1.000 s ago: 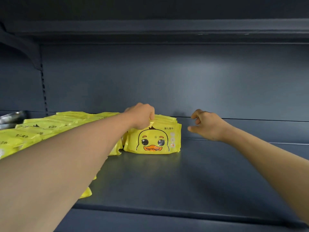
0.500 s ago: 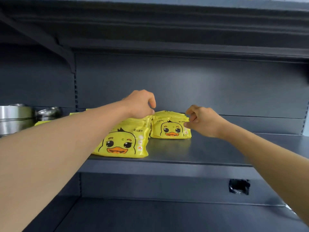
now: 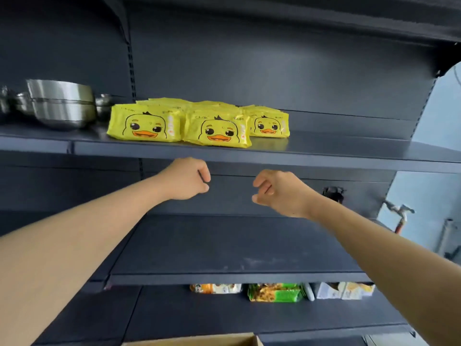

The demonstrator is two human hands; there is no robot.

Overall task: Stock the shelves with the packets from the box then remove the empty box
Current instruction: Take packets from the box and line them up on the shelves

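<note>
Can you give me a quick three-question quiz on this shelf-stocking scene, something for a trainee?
1. True or false: the left hand is holding one of the yellow duck packets.
2. Multiple choice: what stands left of the packets on the same shelf? A) stacked steel bowls B) glass jars C) folded towels
3. Fill in: at the bottom edge of the view, only the top of a ______ box shows.

Key
1. False. Both the left hand and the right hand are loosely curled and hold nothing, below the shelf front.
2. A, the stacked steel bowls.
3. cardboard
</note>
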